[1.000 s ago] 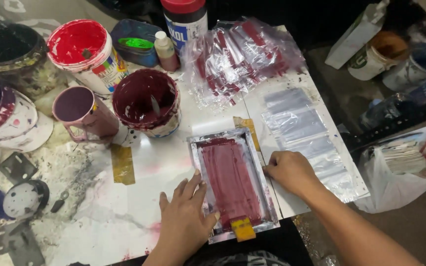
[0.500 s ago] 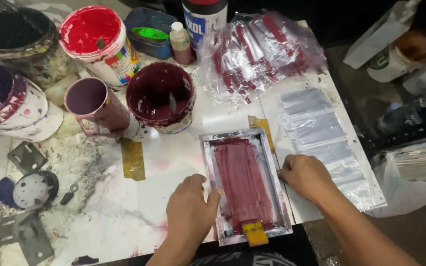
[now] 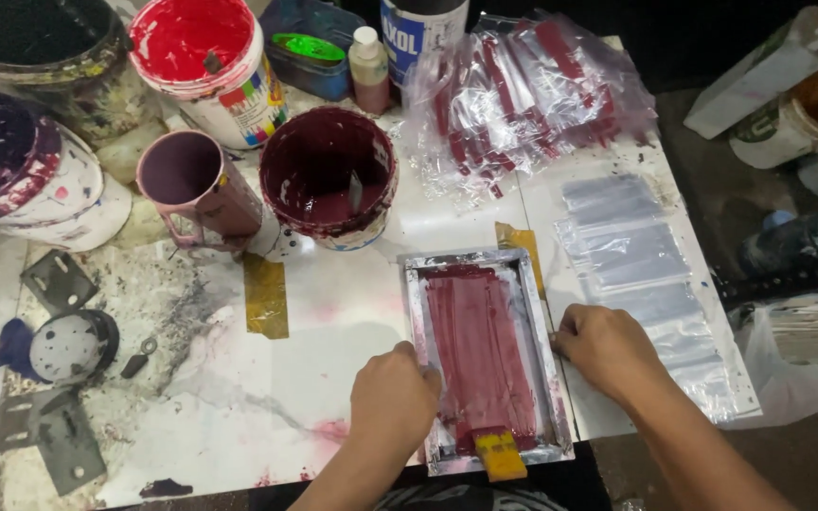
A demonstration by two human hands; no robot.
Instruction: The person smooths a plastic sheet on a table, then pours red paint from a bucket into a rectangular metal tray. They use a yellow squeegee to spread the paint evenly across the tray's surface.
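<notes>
A small metal-framed printing screen (image 3: 482, 353) coated with dark red ink lies flat on the white worktable (image 3: 239, 407). My left hand (image 3: 393, 402) is curled at the frame's left edge, fingers pressing on it. My right hand (image 3: 611, 348) rests fisted against the frame's right edge. A yellow-handled squeegee (image 3: 500, 456) sits at the near end of the screen. Neither hand lifts anything.
A row of clear plastic sleeves (image 3: 650, 274) lies right of the screen; a heap of printed sleeves (image 3: 523, 95) lies behind. A maroon ink tub (image 3: 328, 175), a red tub (image 3: 205, 61), a mauve cup (image 3: 196, 185) and dark pails (image 3: 21, 170) stand at the back left. Metal brackets (image 3: 59, 378) lie left.
The view shifted, so the table's contents sit slightly lower and farther right in frame. Both hands stay at the frame's sides, the left one now curled tighter against its edge.
</notes>
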